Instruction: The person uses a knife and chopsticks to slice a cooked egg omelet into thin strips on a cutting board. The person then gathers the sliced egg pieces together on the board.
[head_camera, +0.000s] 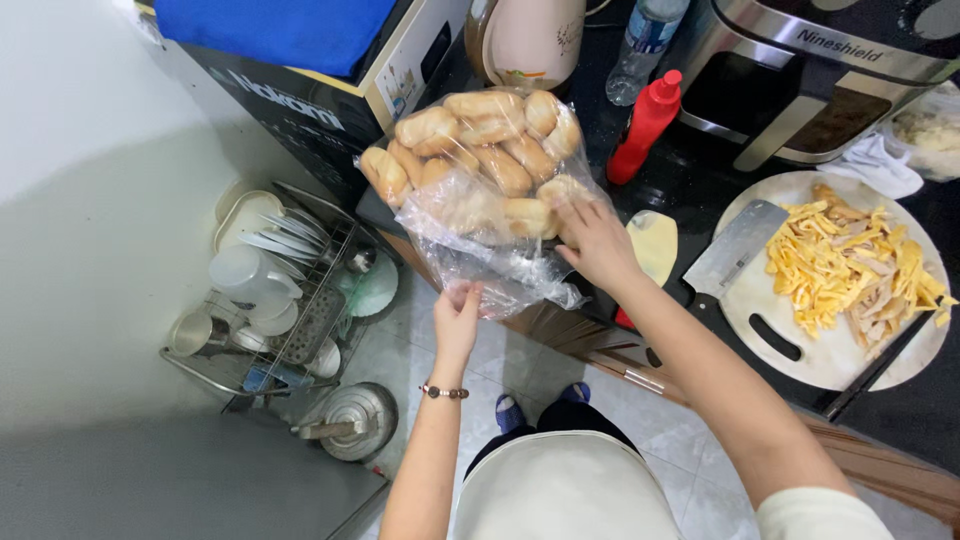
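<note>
A clear plastic bag (470, 215) full of several golden bread rolls (478, 150) lies on the dark counter's left end. My left hand (458, 310) pinches the bag's loose open edge, which hangs over the counter front. My right hand (590, 235) reaches into the bag mouth, fingers on a roll at the lower right of the pile. A pale yellow flat piece (655, 245) lies on the counter just right of my right hand.
A round cutting board (830, 350) holds shredded yellow omelette strips (840, 265), a cleaver (735, 250) and dark chopsticks (880, 365). A red squeeze bottle (645, 125), water bottle (645, 45), kettle (525, 40) and air fryer (820, 80) stand behind. A dish rack (285, 300) stands on the floor at left.
</note>
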